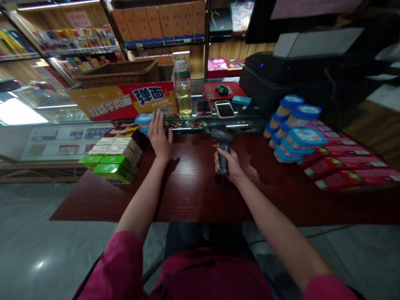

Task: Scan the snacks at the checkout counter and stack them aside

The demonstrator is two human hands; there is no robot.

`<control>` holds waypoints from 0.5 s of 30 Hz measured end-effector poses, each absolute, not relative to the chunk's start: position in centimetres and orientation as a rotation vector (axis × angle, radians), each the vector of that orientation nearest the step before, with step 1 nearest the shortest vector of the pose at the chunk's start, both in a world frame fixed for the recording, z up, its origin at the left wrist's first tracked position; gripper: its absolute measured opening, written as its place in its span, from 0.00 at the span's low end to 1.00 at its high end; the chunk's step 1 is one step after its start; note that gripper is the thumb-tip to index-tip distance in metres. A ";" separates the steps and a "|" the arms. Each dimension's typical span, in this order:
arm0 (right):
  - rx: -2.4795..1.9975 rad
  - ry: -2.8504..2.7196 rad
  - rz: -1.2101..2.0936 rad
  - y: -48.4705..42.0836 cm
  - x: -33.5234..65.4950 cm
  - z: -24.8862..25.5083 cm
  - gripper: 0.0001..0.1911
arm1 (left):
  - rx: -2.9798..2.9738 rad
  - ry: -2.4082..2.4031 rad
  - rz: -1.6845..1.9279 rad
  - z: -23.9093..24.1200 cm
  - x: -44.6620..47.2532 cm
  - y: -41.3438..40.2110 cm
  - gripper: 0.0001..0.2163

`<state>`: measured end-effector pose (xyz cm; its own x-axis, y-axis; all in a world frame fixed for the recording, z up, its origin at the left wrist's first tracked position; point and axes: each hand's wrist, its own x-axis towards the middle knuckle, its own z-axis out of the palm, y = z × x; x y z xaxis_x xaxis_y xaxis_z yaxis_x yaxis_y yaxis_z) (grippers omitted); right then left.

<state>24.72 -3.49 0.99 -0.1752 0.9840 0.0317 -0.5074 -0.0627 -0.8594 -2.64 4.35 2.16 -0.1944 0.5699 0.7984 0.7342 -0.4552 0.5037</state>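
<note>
Scanner (222, 139) in right hand (230, 163), left hand (161, 137) loose at the back

Right hand: closed round the grip of the dark handheld scanner, thumb along the near side. Scanner held upright over the middle of the counter (187, 187), head uppermost; cable (225, 193) drops from the grip toward the near edge.

Left hand: fingers long and extended, thumb apart, no grip on anything seen. Fingertips overlap a small blue-lidded tub (143, 118) at the far side; touching or not, cannot tell.

Left end of counter: rows of packs, green ones (114, 168) nearest, pale ones behind. Right end: blue-lidded containers stacked (301, 137), round tubs beside flatter rectangular ones; red boxes (350, 175) lined up to their right.

Beyond the counter, on glass: printed carton (125, 102), wicker basket (125, 73) behind it, green-banded bottle (184, 98) just right of the carton. Farther right, a white-edged phone (225, 109); behind it a mouse (221, 89) on a red mat (233, 89).
</note>
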 end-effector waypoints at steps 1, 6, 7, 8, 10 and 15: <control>-0.725 -0.912 1.524 -4.4 25.7 1.2 0.25 | -1.999 -1.501 -1.721 1.9 -0.5 3.9 0.26; -0.765 -0.799 1.314 -10.1 31.5 1.3 0.25 | -2.626 -1.097 -1.635 0.6 11.6 1.4 0.24; -0.779 -0.768 1.264 -11.2 32.8 1.2 0.25 | -2.709 -1.024 -1.637 0.5 14.0 1.0 0.24; -0.793 -0.738 1.214 -12.3 34.1 1.1 0.26 | -2.774 -0.956 -1.644 0.6 16.4 0.7 0.24; -0.819 -0.679 1.114 -14.3 36.5 0.8 0.27 | -2.868 -0.840 -1.659 0.8 21.0 0.4 0.25; -0.849 -0.530 0.954 -16.9 40.5 -0.2 0.25 | -3.001 -0.747 -1.753 1.6 30.7 1.2 0.26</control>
<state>40.52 -16.89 -0.16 0.4934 0.8692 0.0316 -0.4867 0.3060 -0.8183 30.68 1.20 1.58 0.4493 0.5380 0.7132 0.1420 -0.8312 0.5375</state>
